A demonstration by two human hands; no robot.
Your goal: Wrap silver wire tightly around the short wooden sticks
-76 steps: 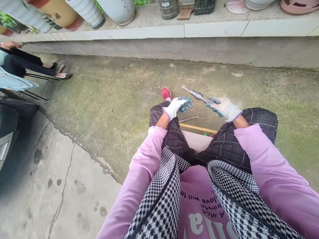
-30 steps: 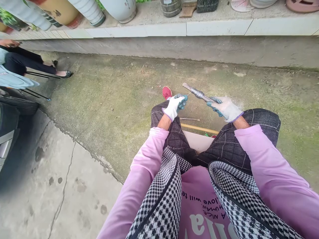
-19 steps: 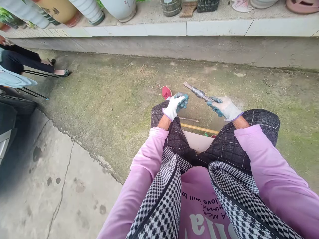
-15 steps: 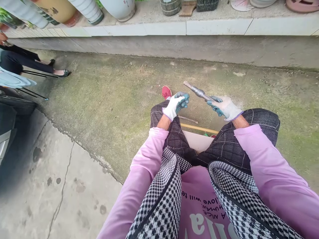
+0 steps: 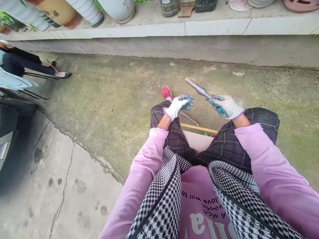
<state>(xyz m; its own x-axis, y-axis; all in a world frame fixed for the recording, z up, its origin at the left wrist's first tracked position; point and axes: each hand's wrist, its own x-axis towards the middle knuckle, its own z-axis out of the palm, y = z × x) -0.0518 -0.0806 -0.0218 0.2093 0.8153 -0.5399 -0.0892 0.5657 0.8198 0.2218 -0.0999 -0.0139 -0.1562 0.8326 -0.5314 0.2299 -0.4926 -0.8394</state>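
Observation:
A wooden stick [image 5: 189,82] with silvery wire [image 5: 200,89] wound round its middle slants up and left from my right hand [image 5: 225,105]. That hand wears a white glove with blue-green coated fingers, closed round the stick's lower end. My left hand [image 5: 180,105], gloved the same way, is closed in a pinch just left of the stick. Between its fingertips and the windings a thin strand [image 5: 192,92] is stretched; it looks like the wire's free end. The left hand does not touch the stick itself.
Below my hands lie another stick [image 5: 190,119] and a yellow pole [image 5: 199,128], between my knees. A low tiled ledge [image 5: 214,28] with flowerpots [image 5: 117,10] runs across the front. At far left a person's legs [image 5: 30,61] and a dark wheel [image 5: 18,103] show.
My left hand has shifted slightly right, toward the stick, and a thin strand now shows between it and the windings. My right hand still holds the stick, moved very slightly right.

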